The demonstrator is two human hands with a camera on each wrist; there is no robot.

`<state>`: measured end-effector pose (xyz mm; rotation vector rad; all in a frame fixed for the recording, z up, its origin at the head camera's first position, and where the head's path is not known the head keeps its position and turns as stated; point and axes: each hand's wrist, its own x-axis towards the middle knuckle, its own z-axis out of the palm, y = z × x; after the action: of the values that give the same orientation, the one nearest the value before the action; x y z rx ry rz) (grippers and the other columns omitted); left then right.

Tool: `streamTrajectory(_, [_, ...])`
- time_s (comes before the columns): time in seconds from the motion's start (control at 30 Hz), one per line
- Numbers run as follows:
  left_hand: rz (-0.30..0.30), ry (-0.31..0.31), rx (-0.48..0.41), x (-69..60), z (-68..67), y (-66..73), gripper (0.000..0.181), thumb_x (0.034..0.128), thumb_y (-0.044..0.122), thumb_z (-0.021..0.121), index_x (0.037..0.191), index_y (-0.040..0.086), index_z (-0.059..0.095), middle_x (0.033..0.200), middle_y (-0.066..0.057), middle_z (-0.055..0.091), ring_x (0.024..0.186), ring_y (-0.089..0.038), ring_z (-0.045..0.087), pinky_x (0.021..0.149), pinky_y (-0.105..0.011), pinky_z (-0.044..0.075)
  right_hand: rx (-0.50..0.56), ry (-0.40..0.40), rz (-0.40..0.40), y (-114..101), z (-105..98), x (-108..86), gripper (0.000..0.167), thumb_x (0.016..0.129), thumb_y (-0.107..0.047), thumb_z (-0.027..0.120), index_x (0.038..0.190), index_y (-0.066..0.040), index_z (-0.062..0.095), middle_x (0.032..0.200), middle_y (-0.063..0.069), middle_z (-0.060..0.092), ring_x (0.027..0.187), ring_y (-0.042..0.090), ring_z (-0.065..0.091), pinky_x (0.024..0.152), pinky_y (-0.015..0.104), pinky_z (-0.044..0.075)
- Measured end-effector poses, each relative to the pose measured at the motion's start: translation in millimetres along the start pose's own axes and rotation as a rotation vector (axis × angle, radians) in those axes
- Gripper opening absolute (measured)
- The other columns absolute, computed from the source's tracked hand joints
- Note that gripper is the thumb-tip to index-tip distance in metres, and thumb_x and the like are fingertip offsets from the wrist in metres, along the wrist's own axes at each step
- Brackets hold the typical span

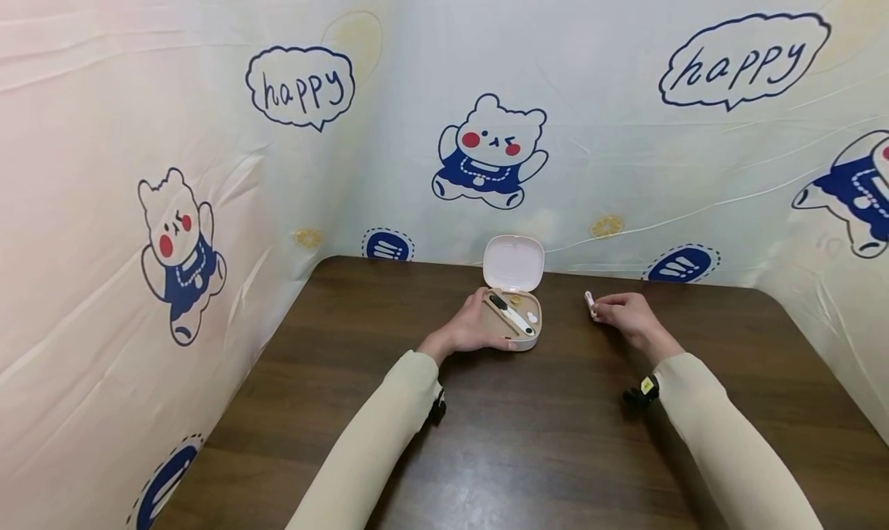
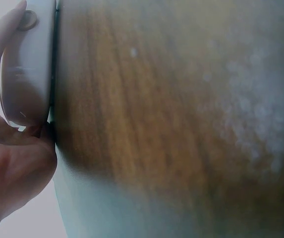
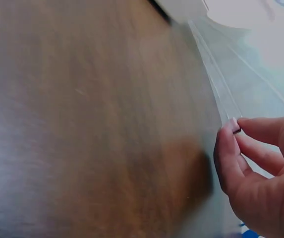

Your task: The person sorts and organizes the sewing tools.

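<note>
A small white case [image 1: 529, 342] with a tan inside stands on the table, its lid [image 1: 514, 261] raised at the back. My left hand [image 1: 467, 331] holds the case at its left side, thumb along the front wall. In the case lie a white tool with a black end [image 1: 515, 319], a yellow ring-like piece [image 1: 515, 300] and a small white piece [image 1: 532, 317]. To the right of the case, my right hand [image 1: 630, 315] pinches a small, slim white-and-pinkish piece [image 1: 589, 302] between thumb and fingers. The right wrist view shows only its tip [image 3: 234, 124]; its kind is unclear.
The dark wooden table [image 1: 528, 437] extends around both hands. Behind it and at the sides hangs a pale printed cloth [image 1: 417, 167] with bears and lettering. The raised lid stands close to the back cloth.
</note>
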<state>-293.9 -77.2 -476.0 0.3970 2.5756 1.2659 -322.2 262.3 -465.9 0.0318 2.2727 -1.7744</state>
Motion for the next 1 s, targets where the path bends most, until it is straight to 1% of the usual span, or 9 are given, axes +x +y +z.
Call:
streamTrajectory(0.1, [-0.002, -0.001, -0.004, 0.1, 0.8, -0.6, 0.123, 0.0675, 0.042, 0.095, 0.158, 0.012, 0.018, 0.151, -0.015, 0.033, 0.127, -0.026, 0.044, 0.110, -0.042, 0.038, 0.023, -0.048, -0.003, 1, 6, -4.8, 0.041, 0.104, -0.002, 0.056, 0.134, 0.024, 0.048, 0.109, 0.016, 0.063, 0.087, 0.006, 0.066, 0.087, 0.028, 0.056])
streamTrajectory(0.23, [-0.003, -0.004, -0.023, 0.3, 0.8, -1.0, 0.123, 0.0669, 0.043, 0.095, 0.158, 0.013, 0.018, 0.150, -0.015, 0.033, 0.126, -0.027, 0.044, 0.109, -0.042, 0.038, 0.022, -0.098, -0.010, 1, 13, -11.9, 0.040, 0.103, -0.002, 0.058, 0.133, 0.023, 0.049, 0.108, 0.016, 0.064, 0.089, 0.007, 0.067, 0.088, 0.029, 0.056])
streamTrajectory(0.33, [-0.007, -0.006, -0.025, 1.4, 1.1, -2.1, 0.124, 0.0662, 0.044, 0.096, 0.158, 0.014, 0.018, 0.150, -0.015, 0.032, 0.126, -0.027, 0.044, 0.109, -0.042, 0.038, 0.003, -0.151, -0.035, 1, 19, -16.7, 0.039, 0.103, -0.001, 0.058, 0.132, 0.023, 0.049, 0.107, 0.016, 0.067, 0.089, 0.007, 0.068, 0.087, 0.029, 0.057])
streamTrajectory(0.5, [-0.021, -0.008, -0.008, 5.4, 2.4, -5.6, 0.125, 0.0644, 0.047, 0.096, 0.158, 0.017, 0.018, 0.151, -0.013, 0.033, 0.127, -0.025, 0.044, 0.109, -0.040, 0.038, -0.033, -0.232, -0.070, -1, 30, -24.2, 0.038, 0.101, -0.001, 0.060, 0.130, 0.023, 0.052, 0.110, 0.022, 0.066, 0.090, 0.011, 0.068, 0.086, 0.031, 0.057])
streamTrajectory(0.67, [-0.028, -0.005, -0.002, 8.4, 3.9, -8.3, 0.126, 0.0631, 0.046, 0.097, 0.158, 0.018, 0.019, 0.151, -0.012, 0.033, 0.126, -0.024, 0.044, 0.109, -0.038, 0.038, -0.073, -0.275, -0.107, -4, 42, -31.4, 0.037, 0.099, -0.001, 0.063, 0.127, 0.022, 0.054, 0.108, 0.024, 0.067, 0.090, 0.015, 0.069, 0.085, 0.033, 0.058])
streamTrajectory(0.77, [-0.017, 0.000, -0.004, 6.1, 3.5, -6.5, 0.125, 0.0646, 0.044, 0.096, 0.158, 0.016, 0.019, 0.151, -0.014, 0.033, 0.126, -0.025, 0.044, 0.109, -0.039, 0.038, -0.110, -0.297, -0.137, -7, 50, -36.0, 0.035, 0.099, -0.001, 0.064, 0.125, 0.021, 0.057, 0.106, 0.023, 0.068, 0.089, 0.018, 0.070, 0.085, 0.036, 0.058])
streamTrajectory(0.9, [-0.007, 0.003, -0.008, 2.1, 2.7, -2.8, 0.124, 0.0669, 0.043, 0.095, 0.158, 0.014, 0.018, 0.151, -0.016, 0.032, 0.127, -0.027, 0.044, 0.110, -0.042, 0.038, -0.176, -0.317, -0.172, -12, 61, -41.9, 0.031, 0.099, -0.003, 0.065, 0.123, 0.016, 0.062, 0.106, 0.024, 0.070, 0.089, 0.021, 0.070, 0.085, 0.041, 0.058])
streamTrajectory(1.0, [-0.009, 0.004, -0.006, 1.4, 3.1, -2.4, 0.124, 0.0672, 0.044, 0.095, 0.159, 0.013, 0.017, 0.152, -0.016, 0.032, 0.127, -0.027, 0.045, 0.110, -0.043, 0.038, -0.184, -0.320, -0.178, -15, 67, -45.4, 0.029, 0.098, -0.004, 0.066, 0.120, 0.015, 0.065, 0.106, 0.026, 0.070, 0.089, 0.021, 0.070, 0.086, 0.044, 0.058])
